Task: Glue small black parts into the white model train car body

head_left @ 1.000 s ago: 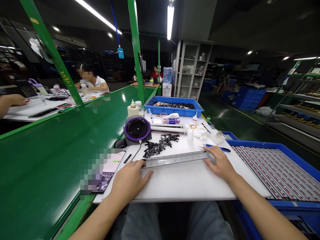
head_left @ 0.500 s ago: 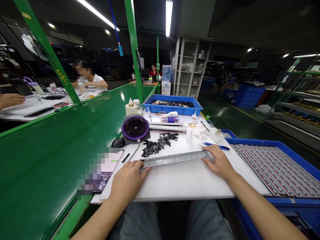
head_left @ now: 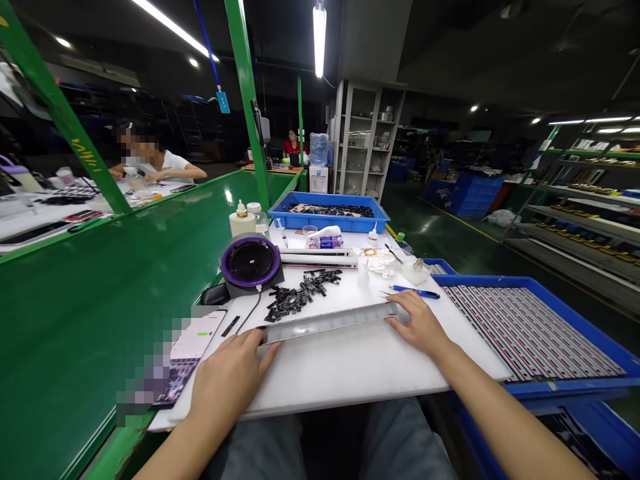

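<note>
A worker's left hand [head_left: 227,380] and right hand [head_left: 417,325] rest at opposite ends of a long grey strip [head_left: 327,322] lying across the white bench [head_left: 350,367] at centre frame, fingers loosely spread and touching its tips rather than gripping. Just above the strip sit a heap of small black parts [head_left: 297,297], a purple-rimmed round device [head_left: 250,262] and a blue pen [head_left: 414,291]. A blue tray of striped boards [head_left: 525,330] stands at right.
</note>
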`<action>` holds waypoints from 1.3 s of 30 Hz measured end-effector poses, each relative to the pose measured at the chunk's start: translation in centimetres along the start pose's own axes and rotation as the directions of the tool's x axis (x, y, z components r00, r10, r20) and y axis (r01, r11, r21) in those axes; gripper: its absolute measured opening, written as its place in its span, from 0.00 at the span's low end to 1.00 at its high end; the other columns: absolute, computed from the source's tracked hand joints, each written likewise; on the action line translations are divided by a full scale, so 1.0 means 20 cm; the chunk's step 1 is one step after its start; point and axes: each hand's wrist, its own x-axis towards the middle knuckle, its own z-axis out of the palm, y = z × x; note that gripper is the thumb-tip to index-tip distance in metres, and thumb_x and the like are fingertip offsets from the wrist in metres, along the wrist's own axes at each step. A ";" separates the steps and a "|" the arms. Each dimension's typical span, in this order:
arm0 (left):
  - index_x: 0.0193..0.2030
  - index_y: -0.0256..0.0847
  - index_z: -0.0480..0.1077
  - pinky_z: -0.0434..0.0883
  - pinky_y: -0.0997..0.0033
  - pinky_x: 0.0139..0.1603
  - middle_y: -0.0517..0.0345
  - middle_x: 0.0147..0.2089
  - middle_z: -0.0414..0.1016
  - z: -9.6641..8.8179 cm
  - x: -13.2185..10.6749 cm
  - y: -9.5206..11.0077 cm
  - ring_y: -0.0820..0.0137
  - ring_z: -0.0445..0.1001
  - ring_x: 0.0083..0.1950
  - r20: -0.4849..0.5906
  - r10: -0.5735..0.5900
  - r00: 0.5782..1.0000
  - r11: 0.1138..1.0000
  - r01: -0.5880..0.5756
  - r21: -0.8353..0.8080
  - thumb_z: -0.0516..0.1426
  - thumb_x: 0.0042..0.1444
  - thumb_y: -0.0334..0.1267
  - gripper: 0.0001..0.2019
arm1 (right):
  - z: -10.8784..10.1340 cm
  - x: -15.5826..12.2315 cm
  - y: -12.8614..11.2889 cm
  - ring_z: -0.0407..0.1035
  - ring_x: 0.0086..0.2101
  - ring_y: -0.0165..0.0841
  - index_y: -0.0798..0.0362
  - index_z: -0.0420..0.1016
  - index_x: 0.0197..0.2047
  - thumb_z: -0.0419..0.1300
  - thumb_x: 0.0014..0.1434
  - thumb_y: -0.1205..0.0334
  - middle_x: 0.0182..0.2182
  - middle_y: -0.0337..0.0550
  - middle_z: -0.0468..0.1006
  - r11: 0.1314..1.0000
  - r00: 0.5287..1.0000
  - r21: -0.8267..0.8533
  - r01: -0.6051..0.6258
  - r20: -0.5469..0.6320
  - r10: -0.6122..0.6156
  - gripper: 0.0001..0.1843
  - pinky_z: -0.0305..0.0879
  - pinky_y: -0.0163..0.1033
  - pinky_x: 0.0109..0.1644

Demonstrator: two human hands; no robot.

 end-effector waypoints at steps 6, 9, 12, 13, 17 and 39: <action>0.35 0.39 0.73 0.69 0.50 0.47 0.39 0.57 0.72 -0.01 0.01 -0.03 0.46 0.70 0.55 -0.083 0.106 0.991 0.993 -0.102 0.054 0.51 0.60 0.52 0.19 | 0.01 0.00 0.00 0.67 0.49 0.44 0.50 0.70 0.53 0.64 0.57 0.58 0.45 0.48 0.76 1.000 0.999 -0.005 0.024 0.035 -0.024 0.21 0.65 0.54 0.56; 0.34 0.38 0.74 0.69 0.47 0.47 0.38 0.58 0.72 0.00 0.01 -0.03 0.45 0.69 0.56 -0.072 0.127 0.989 0.991 -0.123 0.053 0.51 0.59 0.52 0.19 | 0.01 0.01 -0.01 0.67 0.48 0.43 0.50 0.70 0.53 0.64 0.57 0.58 0.44 0.47 0.76 0.999 0.998 -0.004 0.043 0.045 -0.043 0.20 0.66 0.54 0.55; 0.33 0.38 0.75 0.69 0.47 0.48 0.39 0.55 0.75 0.01 0.01 -0.02 0.45 0.70 0.56 -0.051 0.137 0.989 0.990 -0.135 0.038 0.52 0.59 0.53 0.20 | 0.00 0.01 -0.02 0.68 0.47 0.43 0.50 0.69 0.51 0.64 0.56 0.59 0.44 0.47 0.75 0.999 0.997 -0.003 0.045 0.059 -0.045 0.19 0.67 0.53 0.54; 0.33 0.38 0.75 0.69 0.47 0.48 0.40 0.54 0.75 0.01 0.01 -0.02 0.46 0.70 0.56 -0.044 0.137 0.990 0.990 -0.136 0.035 0.52 0.59 0.54 0.20 | 0.00 0.01 -0.03 0.68 0.47 0.43 0.50 0.69 0.51 0.64 0.56 0.60 0.44 0.47 0.75 0.999 0.997 -0.002 0.041 0.067 -0.041 0.19 0.67 0.53 0.54; 0.34 0.39 0.75 0.69 0.48 0.49 0.42 0.54 0.76 0.02 0.01 -0.04 0.48 0.72 0.54 -0.023 0.132 0.991 0.991 -0.132 0.021 0.51 0.59 0.55 0.22 | -0.02 0.01 -0.05 0.67 0.48 0.43 0.51 0.68 0.51 0.65 0.54 0.61 0.46 0.48 0.74 1.000 0.994 0.008 0.020 0.105 -0.021 0.21 0.67 0.51 0.53; 0.36 0.41 0.70 0.67 0.56 0.44 0.50 0.39 0.78 0.04 0.04 -0.05 0.54 0.74 0.45 -0.008 0.078 0.997 0.997 -0.078 0.009 0.51 0.59 0.58 0.21 | -0.02 0.03 -0.08 0.65 0.49 0.42 0.52 0.67 0.39 0.55 0.44 0.74 0.48 0.47 0.70 0.997 0.982 -0.080 -0.019 0.188 0.034 0.17 0.65 0.46 0.53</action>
